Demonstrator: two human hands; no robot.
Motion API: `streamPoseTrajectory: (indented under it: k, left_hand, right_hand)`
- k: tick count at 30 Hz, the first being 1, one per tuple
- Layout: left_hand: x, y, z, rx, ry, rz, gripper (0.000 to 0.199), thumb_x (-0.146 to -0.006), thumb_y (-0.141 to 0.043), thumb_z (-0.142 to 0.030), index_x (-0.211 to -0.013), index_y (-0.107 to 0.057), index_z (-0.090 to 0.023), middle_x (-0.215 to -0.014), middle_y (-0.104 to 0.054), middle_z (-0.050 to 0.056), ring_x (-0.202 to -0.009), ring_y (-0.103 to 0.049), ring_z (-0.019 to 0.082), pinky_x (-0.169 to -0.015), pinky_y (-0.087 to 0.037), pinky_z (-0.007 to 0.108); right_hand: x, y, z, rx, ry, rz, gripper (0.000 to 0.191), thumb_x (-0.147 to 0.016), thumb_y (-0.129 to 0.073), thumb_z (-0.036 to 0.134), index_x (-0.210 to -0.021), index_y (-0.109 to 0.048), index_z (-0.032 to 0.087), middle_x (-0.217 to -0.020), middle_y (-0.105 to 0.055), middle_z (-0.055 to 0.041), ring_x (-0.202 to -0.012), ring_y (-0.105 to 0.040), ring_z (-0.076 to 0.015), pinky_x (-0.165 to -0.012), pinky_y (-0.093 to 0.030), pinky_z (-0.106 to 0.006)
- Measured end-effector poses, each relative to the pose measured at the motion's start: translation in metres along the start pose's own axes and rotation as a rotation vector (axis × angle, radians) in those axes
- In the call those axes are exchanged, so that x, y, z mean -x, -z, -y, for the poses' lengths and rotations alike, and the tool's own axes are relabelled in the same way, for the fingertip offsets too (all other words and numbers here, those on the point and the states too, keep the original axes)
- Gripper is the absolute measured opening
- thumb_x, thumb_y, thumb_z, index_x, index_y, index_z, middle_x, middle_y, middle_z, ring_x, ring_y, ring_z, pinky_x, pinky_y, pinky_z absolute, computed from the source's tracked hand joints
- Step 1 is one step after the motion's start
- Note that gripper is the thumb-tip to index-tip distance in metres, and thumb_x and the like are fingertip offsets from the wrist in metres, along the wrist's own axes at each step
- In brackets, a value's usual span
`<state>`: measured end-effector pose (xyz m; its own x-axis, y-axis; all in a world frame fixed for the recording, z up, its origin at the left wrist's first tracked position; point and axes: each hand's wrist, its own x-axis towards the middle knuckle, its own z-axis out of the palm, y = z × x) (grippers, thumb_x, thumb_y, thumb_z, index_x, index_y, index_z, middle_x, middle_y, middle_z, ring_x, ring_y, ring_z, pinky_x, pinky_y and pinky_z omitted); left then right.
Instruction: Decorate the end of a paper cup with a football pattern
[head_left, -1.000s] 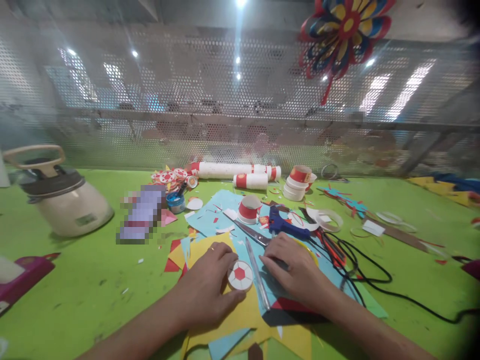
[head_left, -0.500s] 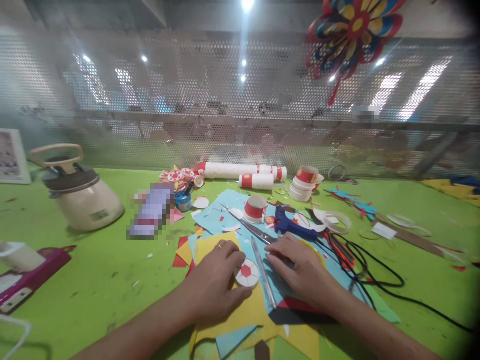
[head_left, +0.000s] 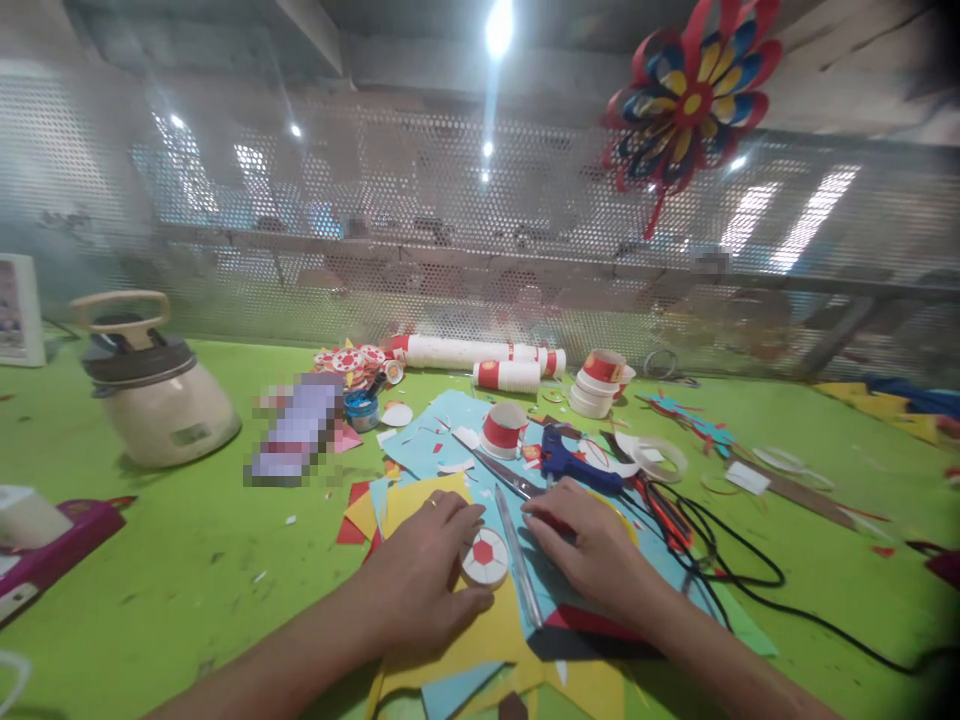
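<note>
One red-centred disc (head_left: 484,558) between thumb and fingers of left hand (head_left: 416,570), right hand (head_left: 592,540) apart; both grips unclear.

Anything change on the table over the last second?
Nothing visibly: only the camera view shifted a little. I see nothing newly taken hold of or let go. Same as before: left hand at the football-patterned disc, right hand over the handle end of the scissors, blue glue gun beyond it.
</note>
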<state>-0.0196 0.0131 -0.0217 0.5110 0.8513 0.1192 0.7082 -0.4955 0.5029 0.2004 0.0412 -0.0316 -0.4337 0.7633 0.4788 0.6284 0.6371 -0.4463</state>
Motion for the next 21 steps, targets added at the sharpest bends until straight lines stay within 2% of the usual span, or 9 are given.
streamPoseTrajectory:
  k: [7, 12, 21]
  left_hand:
    - [0.0001, -0.0011, 0.0018, -0.009, 0.000, -0.004, 0.053, -0.075, -0.064, -0.028, -0.126, -0.048, -0.020, -0.112, -0.052, 0.008, -0.106, -0.050, 0.027, -0.091, -0.043, 0.043]
    - [0.0000, -0.0002, 0.0002, -0.012, -0.017, -0.003, 0.041, -0.080, -0.061, -0.030, -0.118, -0.052, -0.020, -0.106, -0.053, 0.007, -0.100, -0.051, 0.026, -0.086, -0.044, 0.042]
    - [-0.0018, -0.0029, 0.0012, 0.011, -0.028, 0.020, 0.022, -0.085, -0.052, -0.029, -0.104, -0.052, -0.019, -0.104, -0.051, 0.007, -0.097, -0.052, 0.026, -0.083, -0.041, 0.042]
  right_hand:
    - [-0.0013, 0.0008, 0.0022, 0.002, 0.002, 0.012, 0.016, -0.089, -0.052, 0.017, -0.081, -0.065, 0.018, -0.075, -0.067, -0.0043, -0.072, -0.055, -0.0192, -0.067, -0.041, -0.033]
    - [-0.0023, 0.0003, -0.0001, 0.006, -0.017, -0.012, 0.016, -0.088, -0.053, 0.017, -0.080, -0.066, 0.018, -0.075, -0.068, -0.0045, -0.073, -0.054, -0.0190, -0.072, -0.042, -0.034]
    - [-0.0040, 0.0023, -0.0008, 0.083, -0.069, -0.061, 0.016, -0.085, -0.056, 0.012, -0.075, -0.067, 0.019, -0.072, -0.069, -0.0017, -0.072, -0.059, -0.0162, -0.069, -0.044, -0.029]
